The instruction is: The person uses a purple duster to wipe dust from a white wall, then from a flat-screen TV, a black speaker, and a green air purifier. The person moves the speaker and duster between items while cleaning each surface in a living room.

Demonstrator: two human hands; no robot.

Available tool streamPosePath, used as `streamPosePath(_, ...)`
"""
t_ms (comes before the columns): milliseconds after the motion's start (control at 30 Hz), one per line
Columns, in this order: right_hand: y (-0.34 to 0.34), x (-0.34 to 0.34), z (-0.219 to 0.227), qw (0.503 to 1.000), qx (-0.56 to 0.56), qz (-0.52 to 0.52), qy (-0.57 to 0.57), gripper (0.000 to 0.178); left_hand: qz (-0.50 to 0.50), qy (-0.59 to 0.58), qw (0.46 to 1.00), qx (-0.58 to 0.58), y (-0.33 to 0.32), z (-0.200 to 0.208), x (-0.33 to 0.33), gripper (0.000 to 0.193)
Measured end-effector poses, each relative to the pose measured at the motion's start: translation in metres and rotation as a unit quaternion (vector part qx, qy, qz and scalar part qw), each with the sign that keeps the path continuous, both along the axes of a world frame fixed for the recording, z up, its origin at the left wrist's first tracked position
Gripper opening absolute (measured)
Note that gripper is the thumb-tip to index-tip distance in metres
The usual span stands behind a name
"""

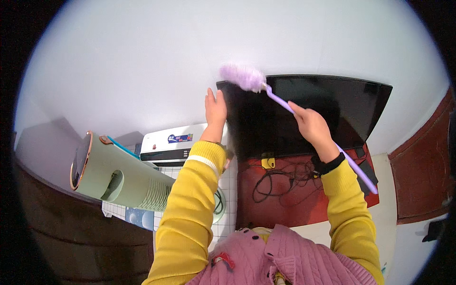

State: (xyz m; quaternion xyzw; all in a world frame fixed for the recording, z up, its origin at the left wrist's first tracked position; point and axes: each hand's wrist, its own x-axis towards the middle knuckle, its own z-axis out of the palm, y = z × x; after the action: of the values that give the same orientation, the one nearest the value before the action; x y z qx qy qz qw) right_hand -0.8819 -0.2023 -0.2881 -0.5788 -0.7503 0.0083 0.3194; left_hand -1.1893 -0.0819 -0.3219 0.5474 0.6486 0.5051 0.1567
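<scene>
A purple duster (244,77) with a fluffy head and a long bent handle is gripped by my right hand (311,124), its fingers wrapped round the handle. The fluffy head lies at the top left corner of a black flat-screen television (304,114), against the white wall. Beside the screen's left edge my left hand (216,110) is raised, fingers stretched out and holding nothing. I cannot tell whether it touches the screen's edge. The handle's lower end sticks out past my right wrist.
Left stands a tall pale green fan-like appliance (135,178), by a white machine with a dark front strip (166,146) on a white gridded cloth (229,190). Black cables (285,183) and a yellow item (268,162) lie on the red surface (251,209) below the television.
</scene>
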Motion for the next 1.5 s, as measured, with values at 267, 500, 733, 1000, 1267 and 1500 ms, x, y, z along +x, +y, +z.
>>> streamPosePath(267,-0.041,0.098,0.001,0.974,-0.009,-0.224,-0.029,0.036,-0.065,0.235,0.966,0.087,-0.012,0.025,0.027,0.061)
streamPosePath(500,-0.097,0.152,0.005,0.909,0.042,-0.413,0.013,0.034,-0.089,0.307,0.947,0.026,-0.01,0.028,0.056,0.065)
streamPosePath(733,-0.087,0.072,-0.023,0.966,0.02,-0.259,-0.005,0.049,-0.063,0.318,0.946,0.024,-0.006,0.022,0.075,0.066)
streamPosePath(1000,-0.083,0.005,-0.036,0.991,0.055,-0.061,0.103,0.046,-0.031,0.314,0.948,-0.034,-0.01,0.01,0.036,0.068)
streamPosePath(1267,-0.065,-0.027,-0.072,0.996,-0.006,0.045,0.073,0.046,-0.059,0.164,0.984,-0.037,-0.016,-0.012,0.024,0.081)
streamPosePath(1500,-0.027,-0.04,-0.105,0.995,-0.093,0.027,0.021,0.041,-0.024,0.136,0.99,0.002,-0.02,-0.046,0.004,0.079)
